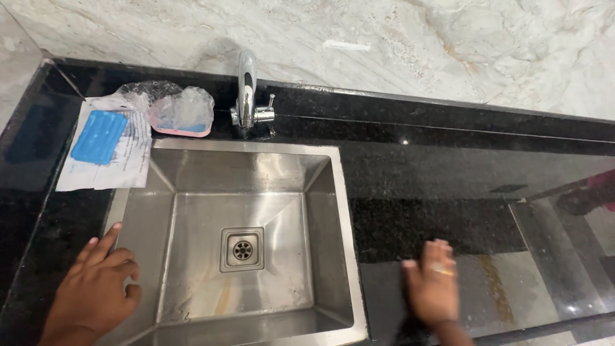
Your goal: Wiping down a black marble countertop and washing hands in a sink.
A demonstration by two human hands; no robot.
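My left hand (96, 285) rests on the left rim of a square steel sink (330, 211), fingers loosely curled, holding nothing. My right hand (432, 285) lies flat, fingers spread, on the black stone counter (435, 179) right of the sink; it is blurred and wears a ring. The sink is bare inside, with a round drain (242, 250) at its middle. A chrome tap (248, 96) stands behind the sink.
A blue soap bar (98, 136) lies on a white paper sheet (125, 166) at the back left. Beside it sits a pink tray (186, 130) under crumpled clear plastic. A marble wall (384, 45) runs behind the counter.
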